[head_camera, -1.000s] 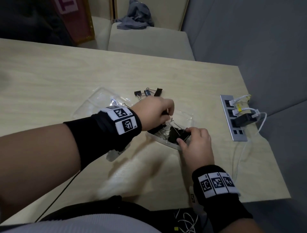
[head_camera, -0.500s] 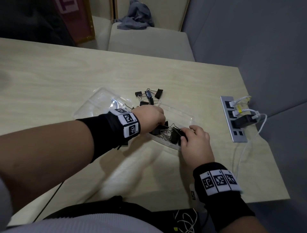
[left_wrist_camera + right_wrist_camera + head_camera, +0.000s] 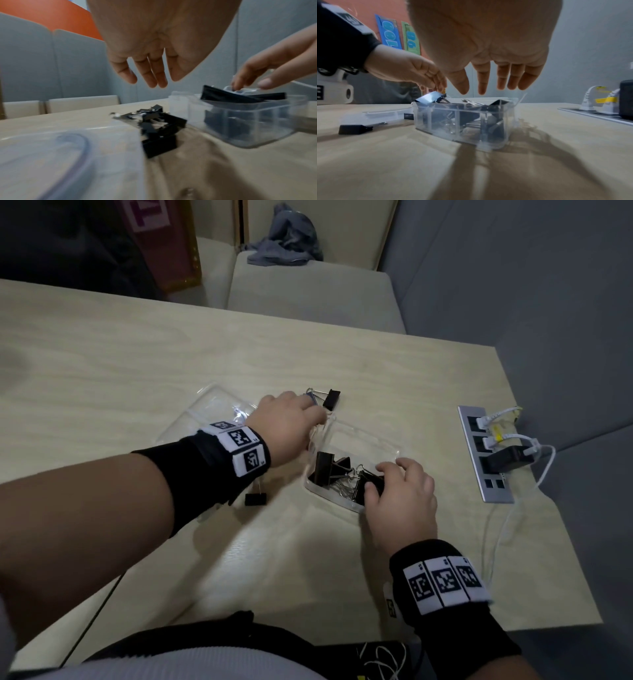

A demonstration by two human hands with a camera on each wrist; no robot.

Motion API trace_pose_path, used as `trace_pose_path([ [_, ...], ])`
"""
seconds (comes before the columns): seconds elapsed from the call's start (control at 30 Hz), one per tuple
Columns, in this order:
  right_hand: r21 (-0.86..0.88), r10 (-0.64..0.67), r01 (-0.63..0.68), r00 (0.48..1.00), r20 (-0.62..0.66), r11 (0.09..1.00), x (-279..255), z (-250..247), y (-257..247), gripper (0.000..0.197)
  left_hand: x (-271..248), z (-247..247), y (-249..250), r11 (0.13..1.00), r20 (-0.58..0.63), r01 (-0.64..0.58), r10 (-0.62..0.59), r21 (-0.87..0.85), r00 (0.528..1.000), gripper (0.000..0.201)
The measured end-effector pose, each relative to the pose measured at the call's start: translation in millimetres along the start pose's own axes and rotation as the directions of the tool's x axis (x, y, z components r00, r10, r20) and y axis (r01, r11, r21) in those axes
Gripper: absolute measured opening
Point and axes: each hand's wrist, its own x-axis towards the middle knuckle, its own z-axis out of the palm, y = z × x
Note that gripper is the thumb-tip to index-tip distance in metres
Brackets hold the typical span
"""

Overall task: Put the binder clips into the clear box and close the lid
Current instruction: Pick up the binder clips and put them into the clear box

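The clear box (image 3: pixel 363 440) stands open mid-table with several black binder clips (image 3: pixel 330 470) inside. My right hand (image 3: pixel 380 481) hovers at its near right corner, fingers spread and straight, fingertips (image 3: pixel 240 82) touching the top clips. My left hand (image 3: pixel 317 410) reaches past the box's far left corner, fingers relaxed above a small heap of loose clips (image 3: pixel 159 121); it holds nothing. One of these clips (image 3: pixel 330 399) shows beyond its knuckles. A single clip (image 3: pixel 255 498) lies by my left forearm. In the right wrist view, my right hand (image 3: pixel 481 89) hangs open over the box (image 3: pixel 465 121).
The clear lid (image 3: pixel 212 412) lies flat on the table, left of the box. A grey power strip (image 3: pixel 486 460) with plugs and white cables sits near the right table edge. A black cable runs off the near left edge.
My left hand has left the box and moved back to the loose clips behind it. My right hand has let its clip go into the box and spread its fingers.
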Motion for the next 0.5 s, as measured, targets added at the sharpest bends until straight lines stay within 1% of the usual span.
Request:
trace_pose_path([
  [0.03,0.022,-0.058,0.058,0.998,-0.007,0.998,0.3,-1.2,-3.5,0.034,0.0,-1.8,-7.1,0.999,0.036,0.045,-0.046,0.012,0.998,0.04],
  [0.07,0.032,-0.131,0.131,0.991,0.015,0.991,0.8,-2.0,-7.3,0.037,-0.4,-1.7,-13.9,0.997,0.093,0.072,-0.075,0.039,0.993,0.044],
  [0.13,0.007,-0.254,0.255,0.96,0.118,0.967,1.6,-2.3,-15.8,0.049,-3.4,2.6,-24.9,0.996,0.229,0.055,-0.071,0.074,0.971,0.054],
  [0.17,-0.024,-0.271,0.278,0.948,0.165,0.96,2.9,-1.5,-19.5,0.054,-5.9,5.9,-28.7,0.997,0.291,0.031,-0.05,0.07,0.955,0.06],
  [0.2,-0.055,-0.253,0.268,0.947,0.197,0.962,4.9,0.1,-22.3,0.057,-8.3,8.9,-31.2,0.998,0.337,0.009,-0.029,0.061,0.941,0.063],
  [0.27,-0.099,-0.176,0.201,0.961,0.214,0.975,10.4,1.7,-25.5,0.057,-11.9,12.9,-33.7,0.997,0.352,-0.025,0.0,0.068,0.936,0.06],
  [0.33,-0.124,-0.141,0.168,0.969,0.203,0.978,16.6,1.9,-27.6,0.053,-14.5,14.0,-33.6,0.994,0.316,-0.05,0.016,0.1,0.949,0.047],
  [0.43,-0.132,-0.142,0.165,0.976,0.167,0.977,22.7,0.0,-35.3,0.048,-17.6,17.0,-33.2,0.991,0.304,-0.066,0.029,0.113,0.952,0.036],
  [0.5,-0.068,-0.204,0.214,0.97,0.132,0.974,23.2,-1.0,-44.8,0.044,-19.0,17.5,-36.3,0.999,0.324,-0.024,0.009,0.043,0.946,0.033],
])
